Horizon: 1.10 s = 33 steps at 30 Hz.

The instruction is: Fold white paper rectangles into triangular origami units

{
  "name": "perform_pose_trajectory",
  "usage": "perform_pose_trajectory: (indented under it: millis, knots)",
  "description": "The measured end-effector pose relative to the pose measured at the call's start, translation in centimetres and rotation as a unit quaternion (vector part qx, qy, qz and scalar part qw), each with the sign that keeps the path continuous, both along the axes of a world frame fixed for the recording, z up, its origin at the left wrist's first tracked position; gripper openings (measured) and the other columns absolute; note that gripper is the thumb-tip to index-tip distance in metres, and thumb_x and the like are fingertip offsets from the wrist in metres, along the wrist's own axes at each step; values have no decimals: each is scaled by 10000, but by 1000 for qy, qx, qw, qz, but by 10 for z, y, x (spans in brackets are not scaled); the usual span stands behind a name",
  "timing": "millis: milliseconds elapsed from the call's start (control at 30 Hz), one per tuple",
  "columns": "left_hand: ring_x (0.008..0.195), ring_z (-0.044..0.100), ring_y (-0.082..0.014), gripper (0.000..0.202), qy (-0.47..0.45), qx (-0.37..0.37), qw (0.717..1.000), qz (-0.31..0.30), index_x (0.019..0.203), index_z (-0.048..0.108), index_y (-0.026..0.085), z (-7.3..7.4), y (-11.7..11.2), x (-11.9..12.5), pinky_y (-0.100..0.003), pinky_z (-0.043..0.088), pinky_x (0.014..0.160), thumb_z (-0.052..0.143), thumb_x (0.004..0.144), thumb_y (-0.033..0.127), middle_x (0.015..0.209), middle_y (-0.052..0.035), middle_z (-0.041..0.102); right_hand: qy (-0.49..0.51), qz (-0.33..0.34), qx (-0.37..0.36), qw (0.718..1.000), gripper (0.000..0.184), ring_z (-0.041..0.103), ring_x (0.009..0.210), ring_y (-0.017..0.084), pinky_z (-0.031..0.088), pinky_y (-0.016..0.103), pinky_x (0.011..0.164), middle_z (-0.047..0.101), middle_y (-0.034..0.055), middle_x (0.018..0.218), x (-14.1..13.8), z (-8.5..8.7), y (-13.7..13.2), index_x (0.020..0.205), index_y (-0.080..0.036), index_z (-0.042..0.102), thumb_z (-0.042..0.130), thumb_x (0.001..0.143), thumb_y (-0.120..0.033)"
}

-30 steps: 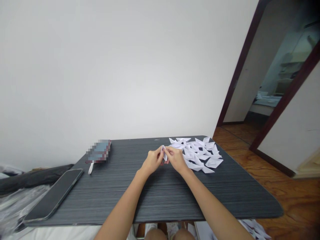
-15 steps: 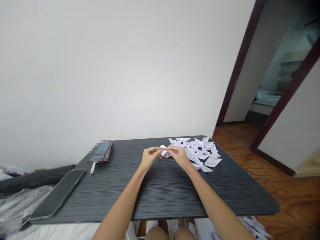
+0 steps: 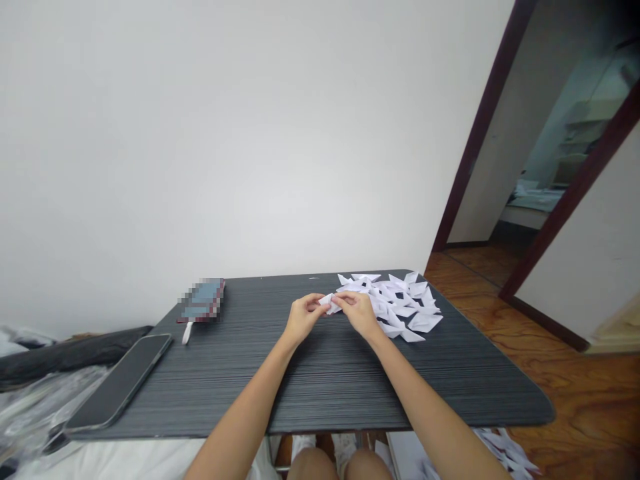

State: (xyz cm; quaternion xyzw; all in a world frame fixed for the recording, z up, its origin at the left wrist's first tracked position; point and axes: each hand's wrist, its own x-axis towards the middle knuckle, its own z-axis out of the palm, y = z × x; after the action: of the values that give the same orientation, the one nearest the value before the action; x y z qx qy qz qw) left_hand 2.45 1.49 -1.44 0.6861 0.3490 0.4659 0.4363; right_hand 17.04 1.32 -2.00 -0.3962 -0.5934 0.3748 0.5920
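Observation:
A small piece of folded white paper (image 3: pixel 327 301) is pinched between my two hands, just above the dark table (image 3: pixel 240 373). My left hand (image 3: pixel 303 317) grips its left side between thumb and fingers. On its right side, my right hand (image 3: pixel 357 311) holds it with thumb and forefinger. Fingertips cover part of the paper, so its full shape is hidden. Right behind my right hand lies a spread of folded white paper boats (image 3: pixel 425 323), several of them overlapping.
A phone (image 3: pixel 123 380) lies at the table's left front edge. Farther back is a blurred-out flat object (image 3: pixel 203 300) with a white strap (image 3: pixel 187 332). The wall (image 3: pixel 300 167) rises behind the table. More folded papers (image 3: pixel 505 453) lie below the right front edge.
The folded paper has turned in my fingers and shows a flatter, slanted face. My left hand has shifted slightly right, and its fingers have moved along the paper.

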Motion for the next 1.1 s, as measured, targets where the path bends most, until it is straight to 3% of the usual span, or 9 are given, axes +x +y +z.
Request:
perform_pose_trajectory:
  millis: [133,233,333,433,533,800,967,1100]
  knots:
    - [528,597,-148,269,21,-27,999,-17,730,549,91,1,-2,2,-252,481,539,552,693,358,591,-62,630,-5,-4,-11,1000,222,444,352,82,348,194,338,522,-12,436,0,1,-2,667,-132,622,586,639,-349]
    - [517,598,-147,247,43,-7,999,15,704,532,108,1,-4,1,-231,468,504,532,704,356,557,-42,619,-31,11,-10,999,264,420,320,64,314,186,309,545,-3,501,-3,2,-6,728,-125,612,559,656,-373]
    - [548,593,-135,231,95,82,990,66,788,564,129,1,-8,0,-219,454,512,497,730,342,650,-40,630,-74,-18,16,997,286,488,370,84,368,201,337,596,34,653,-6,3,-11,801,-138,603,518,688,-386]
    - [569,563,-122,232,148,189,964,119,867,589,147,1,-13,0,-227,442,559,468,752,307,746,-57,632,-129,-50,58,989,247,536,441,106,442,227,425,609,46,711,-8,4,-15,795,-157,606,490,719,-362]
    - [571,540,-121,229,167,231,948,144,868,597,151,1,-15,1,-228,429,571,438,769,282,738,-65,624,-154,-51,82,983,228,561,518,123,477,244,491,616,55,776,-11,3,-17,812,-170,605,481,733,-344]
    - [555,539,-119,200,214,210,942,153,845,554,174,0,-15,1,-210,406,561,402,789,293,630,-22,581,-128,-38,50,990,229,576,534,126,483,235,486,606,34,724,-14,1,-16,816,-171,583,479,730,-356]
    - [715,565,-132,254,184,215,951,123,1010,503,184,5,-16,1,-238,424,681,367,799,221,868,-51,605,-82,-30,35,996,234,569,502,125,476,234,467,603,31,679,-11,4,-15,787,-157,572,511,701,-367]
    - [864,542,-156,265,150,214,958,118,993,522,171,7,-13,-1,-282,401,797,344,796,172,966,-68,588,-53,-28,25,998,199,560,492,126,483,241,481,569,8,602,-9,8,-16,802,-166,543,506,707,-337]
